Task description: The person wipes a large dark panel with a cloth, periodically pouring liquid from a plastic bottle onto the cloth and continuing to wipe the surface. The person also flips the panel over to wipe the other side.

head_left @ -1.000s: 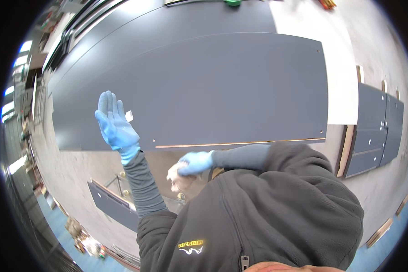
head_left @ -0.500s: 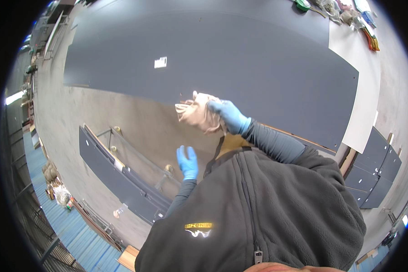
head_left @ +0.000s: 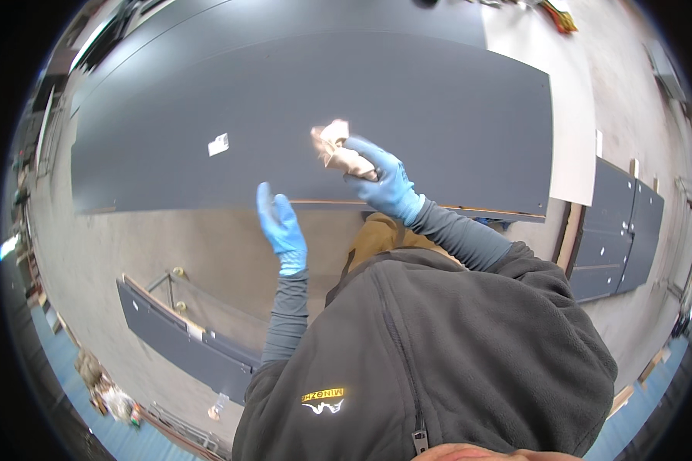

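A crumpled pale beige cloth [head_left: 347, 160] is bunched in my right hand [head_left: 390, 184], which wears a blue glove. That hand is over the near edge of a large dark grey panel [head_left: 438, 115], its fingers wrapped round the cloth. My left hand [head_left: 283, 230], gloved in blue too, is raised in front of the panel's near edge at the left. Its fingers are stretched out and nothing is in them. On the panel, left of the cloth, sits a small white label [head_left: 218, 144].
Dark panels on a wheeled metal frame [head_left: 169, 288] stand behind on the left. More dark panels [head_left: 611, 230] stand at the right. A white board [head_left: 573, 131] shows beyond the panel's right end. Orange and yellow items [head_left: 560, 17] lie at the far right.
My right hand has carried the cloth forward over the panel. My left hand has risen toward the panel's near edge, still empty. The whole view has shifted, with the panel now nearer.
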Motion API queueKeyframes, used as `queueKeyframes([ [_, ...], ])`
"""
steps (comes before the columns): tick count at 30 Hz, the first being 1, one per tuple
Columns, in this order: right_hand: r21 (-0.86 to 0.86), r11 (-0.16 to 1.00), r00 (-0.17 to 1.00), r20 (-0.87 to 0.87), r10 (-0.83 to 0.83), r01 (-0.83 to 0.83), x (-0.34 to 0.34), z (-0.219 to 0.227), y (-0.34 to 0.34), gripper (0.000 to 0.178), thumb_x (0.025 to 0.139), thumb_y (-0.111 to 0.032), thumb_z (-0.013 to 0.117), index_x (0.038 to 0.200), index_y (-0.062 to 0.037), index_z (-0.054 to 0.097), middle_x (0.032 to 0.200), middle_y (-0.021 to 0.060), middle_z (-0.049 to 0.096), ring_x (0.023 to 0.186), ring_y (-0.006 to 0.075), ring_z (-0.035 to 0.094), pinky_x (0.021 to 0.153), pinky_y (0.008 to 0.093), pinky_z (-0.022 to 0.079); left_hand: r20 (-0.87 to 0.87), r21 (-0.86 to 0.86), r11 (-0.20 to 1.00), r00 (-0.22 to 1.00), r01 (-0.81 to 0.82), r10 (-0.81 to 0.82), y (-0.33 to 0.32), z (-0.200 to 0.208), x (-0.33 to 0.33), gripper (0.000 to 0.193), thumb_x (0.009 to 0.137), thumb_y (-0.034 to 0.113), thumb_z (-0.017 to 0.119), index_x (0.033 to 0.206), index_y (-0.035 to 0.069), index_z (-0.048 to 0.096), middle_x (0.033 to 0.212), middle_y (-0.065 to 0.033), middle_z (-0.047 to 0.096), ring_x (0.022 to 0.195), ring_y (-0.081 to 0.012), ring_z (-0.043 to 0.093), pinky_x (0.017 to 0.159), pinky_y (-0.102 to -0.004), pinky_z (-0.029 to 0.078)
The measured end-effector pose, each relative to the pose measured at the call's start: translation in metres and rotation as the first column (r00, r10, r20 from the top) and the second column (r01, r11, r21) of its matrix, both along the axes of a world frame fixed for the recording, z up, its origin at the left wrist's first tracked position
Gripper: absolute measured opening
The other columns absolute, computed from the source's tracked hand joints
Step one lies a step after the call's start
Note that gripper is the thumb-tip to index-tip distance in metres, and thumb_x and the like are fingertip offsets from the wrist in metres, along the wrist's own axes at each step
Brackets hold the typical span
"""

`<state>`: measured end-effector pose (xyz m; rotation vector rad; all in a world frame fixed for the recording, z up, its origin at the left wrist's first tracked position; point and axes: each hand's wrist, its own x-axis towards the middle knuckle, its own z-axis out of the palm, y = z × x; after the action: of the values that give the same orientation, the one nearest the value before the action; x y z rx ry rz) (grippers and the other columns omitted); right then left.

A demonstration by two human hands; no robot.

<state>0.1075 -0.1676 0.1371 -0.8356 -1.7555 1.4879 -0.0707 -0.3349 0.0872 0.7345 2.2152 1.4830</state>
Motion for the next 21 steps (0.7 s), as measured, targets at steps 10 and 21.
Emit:
queueKeyframes([
  [10, 0.627, 0.696, 0.815, 0.57, -0.104, -0.35, 0.028, -0.109, -0.014, 0.069, 0.083, -0.027, 0.083, 0.147, -0.0177, 0.061, 0.168, 0.0179, 0.045, 0.161, 0.0387, 0.037, 0.134, 0.0647, 0.022, -0.695, -0.651, 0.707, 0.591, -0.276, -0.41, 0.045, -0.091, -0.024, 0.088, 0.105, 0.066, 0.057, 0.169, 0.009, 0.038, 0.17, -0.0307, 0.038, 0.155, -0.054, 0.038, 0.125, -0.068, 0.031],
  [21, 0.594, 0.671, 0.337, 0.584, -0.739, 0.443, 0.325, -0.106, -0.003, 0.069, 0.097, -0.025, 0.07, 0.159, -0.0019, 0.048, 0.165, 0.0263, 0.045, 0.148, 0.0401, 0.05, 0.123, 0.0491, 0.044, -0.693, -0.675, 0.672, 0.572, -0.303, -0.438, 0.043, -0.107, -0.03, 0.093, 0.107, 0.073, 0.048, 0.172, 0.009, 0.031, 0.172, -0.0301, 0.034, 0.157, -0.0532, 0.035, 0.124, -0.0687, 0.031],
])
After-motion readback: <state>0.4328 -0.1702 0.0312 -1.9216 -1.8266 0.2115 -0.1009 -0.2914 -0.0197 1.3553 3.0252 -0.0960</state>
